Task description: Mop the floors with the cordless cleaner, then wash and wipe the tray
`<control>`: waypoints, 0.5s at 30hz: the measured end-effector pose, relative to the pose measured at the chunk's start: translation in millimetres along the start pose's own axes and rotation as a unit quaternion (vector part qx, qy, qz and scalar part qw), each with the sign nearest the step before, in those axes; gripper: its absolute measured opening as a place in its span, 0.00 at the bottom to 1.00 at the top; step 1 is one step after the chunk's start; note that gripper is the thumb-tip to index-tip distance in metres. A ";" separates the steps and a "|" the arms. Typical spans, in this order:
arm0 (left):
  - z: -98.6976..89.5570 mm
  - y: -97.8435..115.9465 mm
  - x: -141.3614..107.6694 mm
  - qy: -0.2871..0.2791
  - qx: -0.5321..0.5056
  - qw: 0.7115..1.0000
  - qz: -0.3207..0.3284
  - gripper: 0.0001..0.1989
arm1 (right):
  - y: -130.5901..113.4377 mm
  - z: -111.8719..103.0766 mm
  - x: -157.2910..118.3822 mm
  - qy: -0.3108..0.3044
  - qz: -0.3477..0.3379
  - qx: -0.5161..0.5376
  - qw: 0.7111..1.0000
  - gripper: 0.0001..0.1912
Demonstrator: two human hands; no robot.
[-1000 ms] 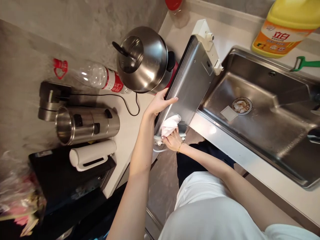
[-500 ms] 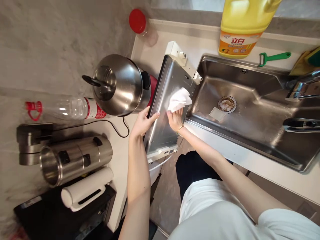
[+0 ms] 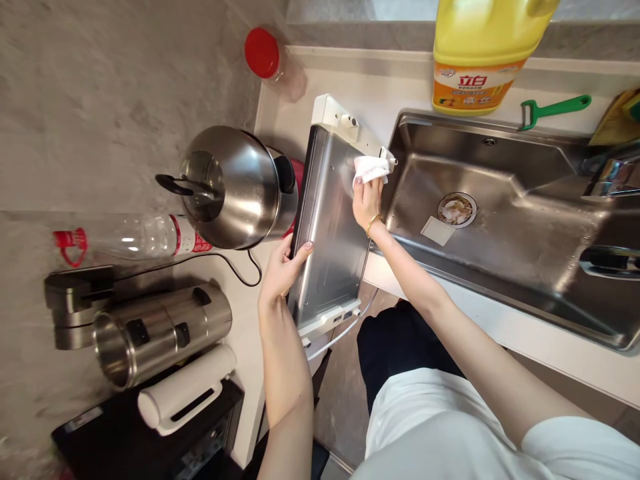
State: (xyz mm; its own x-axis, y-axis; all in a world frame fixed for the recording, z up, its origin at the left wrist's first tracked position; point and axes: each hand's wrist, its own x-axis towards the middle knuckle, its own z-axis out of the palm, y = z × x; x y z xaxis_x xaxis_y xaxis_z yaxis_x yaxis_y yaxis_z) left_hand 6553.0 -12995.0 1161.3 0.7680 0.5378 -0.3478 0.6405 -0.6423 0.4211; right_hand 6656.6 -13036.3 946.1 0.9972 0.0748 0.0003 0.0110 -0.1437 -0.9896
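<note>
A flat appliance with a bare metal face [image 3: 333, 227], white plastic ends and small feet stands tilted on its edge between the kettle and the sink. My left hand [image 3: 283, 270] grips its dark left edge, thumb on the metal face and fingers behind. In my right hand [image 3: 367, 205] is a crumpled white paper towel [image 3: 371, 169], pressed near the upper right corner beside the white end piece. The fingertips are partly covered by the towel. A white cord hangs from the appliance's lower end.
Right of the appliance is a steel sink [image 3: 525, 280] with scraps in its drain. Behind it stand a yellow detergent bottle [image 3: 485, 60] and a green peeler [image 3: 555, 110]. To the left are a steel kettle [image 3: 235, 187], a plastic bottle [image 3: 135, 235], a steel canister [image 3: 165, 327] and a white jug [image 3: 187, 390].
My right hand has slid the paper towel up and right across the metal face toward the upper right corner. My left hand still holds the edge. The view has shifted slightly.
</note>
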 end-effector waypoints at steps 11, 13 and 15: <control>0.3 -1.8 0.6 0.006 0.002 1.000 -0.003 0.23 | 16.9 -7.1 29.7 0.040 0.020 -0.015 0.999 0.28; 0.6 -2.2 0.5 0.006 0.000 1.000 -0.001 0.24 | 20.3 -7.5 29.4 0.042 0.004 -0.028 0.999 0.29; 1.0 -1.1 0.2 0.006 -0.004 1.000 0.001 0.25 | 25.0 -8.5 29.9 0.045 -0.005 -0.027 0.999 0.30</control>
State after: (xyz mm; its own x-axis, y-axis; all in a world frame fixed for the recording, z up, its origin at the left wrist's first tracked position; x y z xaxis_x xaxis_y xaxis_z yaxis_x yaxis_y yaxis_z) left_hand 6552.4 -12994.7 1159.9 0.7690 0.5436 -0.3364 0.6390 -0.6385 0.4290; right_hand 6687.3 -13046.0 922.6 0.9996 -0.0120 0.0256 0.0228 -0.1965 -0.9802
